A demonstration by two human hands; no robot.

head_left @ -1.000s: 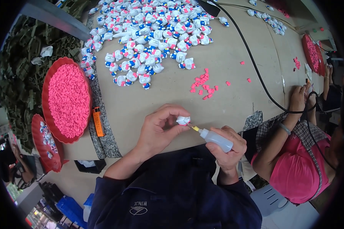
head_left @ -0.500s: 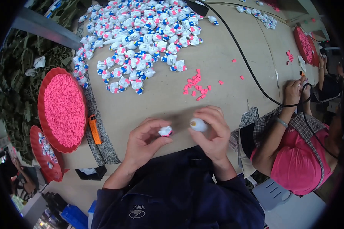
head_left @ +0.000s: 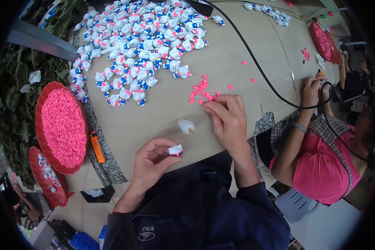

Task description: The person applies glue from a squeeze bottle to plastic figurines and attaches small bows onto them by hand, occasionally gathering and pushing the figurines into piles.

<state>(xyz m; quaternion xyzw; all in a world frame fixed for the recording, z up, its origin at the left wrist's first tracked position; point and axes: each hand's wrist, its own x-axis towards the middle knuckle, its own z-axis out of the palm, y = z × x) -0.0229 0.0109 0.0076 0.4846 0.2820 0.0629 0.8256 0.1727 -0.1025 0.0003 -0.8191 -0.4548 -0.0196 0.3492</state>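
My left hand is closed round a small white figurine with a pink and dark underside, held above the table's near edge. On the table between my hands lies a small white squeeze bottle, its yellowish tip pointing toward me. My right hand reaches forward to a loose cluster of small pink pieces. Thumb and index finger are pinched together there, with a speck of pink showing at their tips. Its other fingers are bent over the nearest pieces.
A big heap of white, blue and pink cat figurines covers the far left. Red trays with pink pieces and figurines stand left, beside an orange cutter. A black cable crosses the right side, where a co-worker sits.
My right hand has put the bottle down on the table and moved forward to the pink pieces. The left hand keeps the figurine, now turned a little. The whole view has shifted slightly.
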